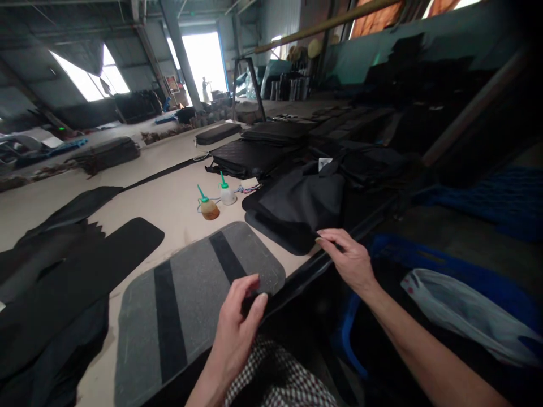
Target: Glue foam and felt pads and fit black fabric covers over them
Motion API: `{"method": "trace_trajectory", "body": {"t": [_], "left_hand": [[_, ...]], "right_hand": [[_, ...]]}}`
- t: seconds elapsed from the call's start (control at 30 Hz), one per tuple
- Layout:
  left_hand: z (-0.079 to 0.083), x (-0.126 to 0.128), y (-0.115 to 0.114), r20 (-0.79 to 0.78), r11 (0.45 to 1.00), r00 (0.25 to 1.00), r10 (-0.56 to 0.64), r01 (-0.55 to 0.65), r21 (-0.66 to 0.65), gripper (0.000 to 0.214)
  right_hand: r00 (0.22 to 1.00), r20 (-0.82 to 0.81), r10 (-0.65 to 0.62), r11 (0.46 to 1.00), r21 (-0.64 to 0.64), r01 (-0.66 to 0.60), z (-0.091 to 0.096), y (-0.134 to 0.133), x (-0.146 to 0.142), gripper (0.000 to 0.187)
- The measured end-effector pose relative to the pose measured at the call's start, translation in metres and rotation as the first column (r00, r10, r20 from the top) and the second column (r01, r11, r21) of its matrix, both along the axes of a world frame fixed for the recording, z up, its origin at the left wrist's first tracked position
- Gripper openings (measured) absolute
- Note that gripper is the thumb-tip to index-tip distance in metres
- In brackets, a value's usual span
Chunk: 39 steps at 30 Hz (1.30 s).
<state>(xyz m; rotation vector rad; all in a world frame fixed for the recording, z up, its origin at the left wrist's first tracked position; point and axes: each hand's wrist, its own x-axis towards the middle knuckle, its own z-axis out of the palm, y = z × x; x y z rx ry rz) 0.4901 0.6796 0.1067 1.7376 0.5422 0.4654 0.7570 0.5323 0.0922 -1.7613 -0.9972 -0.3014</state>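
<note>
My right hand (348,257) pinches the near corner of a black fabric piece (316,198) between thumb and fingers. That piece lies on a stack of similar rounded black sheets at the table's right side. My left hand (241,319) is above the near edge of a grey rounded panel (195,294), with a gap between thumb and fingers and nothing seen in it. Two dark strips (169,316) cross the panel. Beyond it stand two squeeze bottles with green nozzles, one holding amber liquid (210,209) and one whitish (228,195).
Black cut pieces (63,271) cover the left of the tan table (169,192). Black quilted pieces (250,158) are piled farther back. At lower right, below the table edge, a blue crate (352,333) holds a pale plastic bag (462,311). A distant person stands by the bright doorway.
</note>
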Motion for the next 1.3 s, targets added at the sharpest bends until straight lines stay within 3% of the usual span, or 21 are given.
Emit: {"method": "trace_trajectory", "body": {"t": [0.03, 0.1, 0.17, 0.23, 0.33, 0.4, 0.43, 0.5, 0.53, 0.57, 0.6, 0.73, 0.87, 1.0, 1.17, 1.23, 1.3], "left_hand": [[0.004, 0.007, -0.002, 0.030, 0.977, 0.999, -0.014, 0.020, -0.212, 0.046], [0.010, 0.023, -0.005, 0.109, 0.822, 0.994, -0.018, 0.076, -0.564, 0.060], [0.013, 0.037, -0.005, 0.175, 0.666, 0.984, -0.026, 0.148, -0.731, 0.064], [0.014, 0.049, -0.004, 0.170, 0.622, 0.985, -0.023, 0.147, -0.769, 0.062], [0.011, 0.059, 0.000, 0.025, 0.680, 0.993, 0.116, -0.062, -0.730, 0.056], [0.007, 0.061, 0.002, -0.042, 0.702, 0.979, 0.200, -0.173, -0.691, 0.054], [0.005, 0.060, 0.002, -0.054, 0.712, 0.977, 0.205, -0.186, -0.677, 0.053], [0.004, 0.055, 0.003, -0.070, 0.739, 0.984, 0.166, -0.171, -0.652, 0.052], [0.004, 0.051, 0.003, -0.081, 0.758, 0.987, 0.140, -0.160, -0.633, 0.051], [0.005, 0.048, 0.003, -0.094, 0.779, 0.989, 0.112, -0.146, -0.610, 0.051], [0.005, 0.044, 0.004, -0.104, 0.802, 0.991, 0.085, -0.130, -0.584, 0.051], [0.005, 0.031, 0.006, -0.081, 0.883, 0.997, -0.001, -0.037, -0.467, 0.046], [0.007, 0.025, 0.011, -0.026, 0.919, 0.998, 0.059, -0.064, -0.390, 0.042], [0.011, 0.019, 0.018, 0.068, 0.905, 0.982, 0.174, -0.132, -0.405, 0.046], [0.017, -0.004, 0.037, 0.071, 0.903, 0.971, 0.228, -0.183, -0.389, 0.048], [0.023, -0.023, 0.053, 0.043, 0.890, 0.960, 0.278, -0.240, -0.387, 0.049], [0.031, -0.049, 0.073, -0.012, 0.844, 0.924, 0.383, -0.356, -0.401, 0.049]], "right_hand": [[0.998, 0.034, 0.049, 0.999, -0.016, -0.049, 0.004, -0.001, -0.011, 0.007], [0.983, 0.114, 0.146, 0.988, -0.070, -0.138, 0.009, -0.002, -0.034, 0.011], [0.953, 0.187, 0.237, 0.968, -0.127, -0.215, 0.013, -0.002, -0.058, 0.021], [0.920, 0.209, 0.333, 0.938, -0.172, -0.300, 0.017, -0.003, -0.077, 0.025], [0.851, 0.162, 0.499, 0.857, -0.239, -0.457, 0.023, -0.006, -0.086, 0.013], [0.847, 0.099, 0.523, 0.831, -0.279, -0.481, 0.026, -0.006, -0.072, 0.008], [0.880, 0.062, 0.471, 0.851, -0.294, -0.435, 0.027, -0.005, -0.058, 0.015], [0.975, -0.010, 0.223, 0.914, -0.346, -0.213, 0.025, 0.002, -0.019, 0.024], [0.998, -0.010, 0.059, 0.909, -0.412, -0.057, 0.024, 0.008, 0.004, 0.022], [0.995, 0.019, -0.095, 0.856, -0.509, 0.092, 0.022, 0.015, 0.028, 0.021], [0.984, 0.032, -0.176, 0.820, -0.548, 0.165, 0.020, 0.022, 0.050, 0.024], [0.940, 0.058, -0.337, 0.702, -0.649, 0.292, 0.009, 0.050, 0.113, 0.037], [0.924, 0.009, -0.383, 0.648, -0.710, 0.276, 0.002, 0.058, 0.133, 0.039], [0.929, -0.111, -0.353, 0.694, -0.697, 0.180, 0.002, 0.050, 0.139, 0.040], [0.923, -0.355, -0.151, 0.860, -0.507, -0.054, 0.021, 0.035, 0.126, 0.043], [0.852, -0.523, -0.010, 0.925, -0.328, -0.191, 0.036, 0.032, 0.109, 0.044], [0.698, -0.693, 0.181, 0.944, -0.078, -0.322, 0.052, 0.035, 0.089, 0.037]]}}
